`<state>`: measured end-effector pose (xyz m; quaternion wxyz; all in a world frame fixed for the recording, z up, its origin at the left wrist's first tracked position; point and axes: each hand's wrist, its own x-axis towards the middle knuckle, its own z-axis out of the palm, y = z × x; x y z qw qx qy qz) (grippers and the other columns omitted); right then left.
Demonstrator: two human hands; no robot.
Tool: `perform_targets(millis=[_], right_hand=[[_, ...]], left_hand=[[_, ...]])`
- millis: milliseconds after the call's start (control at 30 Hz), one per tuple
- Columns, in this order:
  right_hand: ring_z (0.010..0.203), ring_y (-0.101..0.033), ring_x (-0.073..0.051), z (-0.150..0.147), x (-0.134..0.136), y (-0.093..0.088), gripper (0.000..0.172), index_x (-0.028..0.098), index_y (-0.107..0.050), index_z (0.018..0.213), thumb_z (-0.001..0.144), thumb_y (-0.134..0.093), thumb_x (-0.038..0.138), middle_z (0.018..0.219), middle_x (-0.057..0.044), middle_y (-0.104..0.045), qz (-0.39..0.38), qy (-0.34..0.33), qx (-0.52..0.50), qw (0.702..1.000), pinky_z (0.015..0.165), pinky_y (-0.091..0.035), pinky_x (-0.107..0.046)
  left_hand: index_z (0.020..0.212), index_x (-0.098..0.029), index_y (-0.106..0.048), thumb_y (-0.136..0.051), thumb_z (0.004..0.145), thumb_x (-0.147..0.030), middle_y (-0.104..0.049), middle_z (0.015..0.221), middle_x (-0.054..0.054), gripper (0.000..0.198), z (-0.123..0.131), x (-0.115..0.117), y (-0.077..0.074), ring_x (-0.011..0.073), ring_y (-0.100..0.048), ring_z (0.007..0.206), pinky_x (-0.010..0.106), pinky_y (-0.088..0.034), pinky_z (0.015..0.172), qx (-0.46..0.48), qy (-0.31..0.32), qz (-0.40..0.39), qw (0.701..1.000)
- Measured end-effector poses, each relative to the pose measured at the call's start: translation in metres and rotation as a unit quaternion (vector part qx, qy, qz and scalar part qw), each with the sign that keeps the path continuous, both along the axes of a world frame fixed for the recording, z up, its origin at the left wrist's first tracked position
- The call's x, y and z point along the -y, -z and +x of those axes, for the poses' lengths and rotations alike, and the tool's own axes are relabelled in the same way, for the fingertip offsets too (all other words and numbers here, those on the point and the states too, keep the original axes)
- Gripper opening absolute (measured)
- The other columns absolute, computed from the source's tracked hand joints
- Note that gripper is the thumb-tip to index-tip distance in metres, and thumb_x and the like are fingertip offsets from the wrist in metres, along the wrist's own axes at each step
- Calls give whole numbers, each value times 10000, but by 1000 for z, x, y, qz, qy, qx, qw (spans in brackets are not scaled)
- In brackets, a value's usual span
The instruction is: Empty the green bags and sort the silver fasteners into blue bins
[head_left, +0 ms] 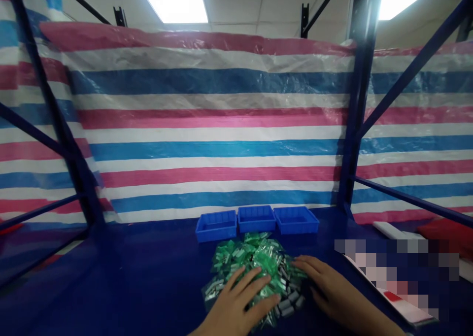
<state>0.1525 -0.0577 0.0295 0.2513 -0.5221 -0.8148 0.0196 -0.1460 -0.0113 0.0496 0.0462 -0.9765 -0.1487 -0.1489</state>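
Note:
A heap of small clear and green plastic packets lies on the blue tabletop, with small grey blocks loose at its right front side. My left hand rests over the front left of the heap, fingers spread and nothing gripped. At the heap's right edge is my right hand, its fingers stretched out against the packets and the thumb apart. What lies beneath both palms is hidden.
Three blue plastic trays, a left one, a middle one and a right one, stand behind the heap. Dark blue rack posts rise at both sides before a striped sheet. A partly blurred flat pink-white item lies at right.

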Motion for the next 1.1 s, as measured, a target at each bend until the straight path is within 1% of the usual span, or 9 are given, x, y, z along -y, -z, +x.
perform_targets(millis=[100, 200, 400, 533, 633, 700, 867, 1000, 1100], right_hand=[[1138, -594, -228, -5, -8, 0, 475, 201, -597, 1253, 832, -420, 71, 1268, -101, -615, -23, 4, -10, 1000, 992, -477, -369], [1050, -634, -228, -8, -15, -2, 410, 216, -640, 1183, 853, -427, 100, 1163, -92, -670, -22, 21, -28, 999, 933, -497, -349], [945, -648, -227, -6, -26, -9, 292, 204, -667, 1061, 838, -486, 149, 1014, -84, -695, -36, 30, -57, 997, 853, -494, -325], [947, -638, -227, -10, -31, -8, 265, 196, -661, 1035, 840, -486, 160, 997, -83, -686, -39, 34, -56, 997, 849, -478, -324], [954, -631, -234, -14, -32, -4, 258, 196, -664, 1036, 857, -479, 184, 990, -85, -686, -20, 48, -50, 997, 858, -472, -330], [949, -630, -234, -16, -32, -3, 257, 189, -669, 1032, 859, -478, 180, 987, -88, -685, 2, 57, -44, 997, 853, -477, -330], [892, -647, -219, -11, -36, -2, 265, 179, -692, 973, 855, -460, 129, 935, -82, -692, 110, 64, -63, 990, 815, -512, -329], [925, -644, -238, -5, -42, 0, 277, 153, -686, 991, 883, -433, 129, 960, -111, -691, 159, 77, -82, 981, 849, -517, -385], [940, -642, -240, -4, -43, 2, 269, 150, -685, 999, 889, -440, 125, 970, -114, -694, 183, 74, -96, 976, 861, -518, -395]], left_hand=[[1467, -336, -256, -646, 827, -380, -354, 1522, 84, 751, 6, 1, -15, 366, -338, 1374, 621, -310, 1076, -34, -27, -60, 997], [1433, -306, -335, -651, 794, -227, -432, 1478, 83, 718, 9, 1, -26, 300, -408, 1342, 505, -351, 1099, -33, -56, -104, 993], [1369, -291, -441, -687, 736, -223, -488, 1427, 66, 682, 18, -7, -34, 288, -430, 1309, 477, -327, 1114, 27, -119, -147, 982], [1461, -307, -293, -767, 636, -310, -315, 1535, 102, 952, 25, -19, -42, 356, -266, 1401, 532, -268, 1124, 5, -146, -176, 974], [1502, -299, -163, -797, 572, -411, -74, 1598, 130, 1132, 31, -33, -50, 406, -76, 1438, 588, -192, 1125, -58, -134, -189, 971], [1512, -272, -114, -811, 522, -475, -23, 1598, 148, 1228, 38, -43, -55, 419, -25, 1437, 598, -167, 1125, -105, -116, -194, 968], [1492, -143, -185, -825, 499, -438, -285, 1507, 227, 1218, 54, -58, -59, 419, -262, 1381, 547, -281, 1093, -133, -87, -160, 974], [1363, -117, -421, -821, 505, -338, -475, 1294, 210, 972, 60, -55, -62, 424, -455, 1198, 528, -411, 960, -104, -86, -141, 981], [1222, -134, -541, -793, 528, -273, -516, 1204, 160, 751, 61, -51, -64, 356, -541, 1069, 435, -461, 887, -91, -77, -153, 981]])
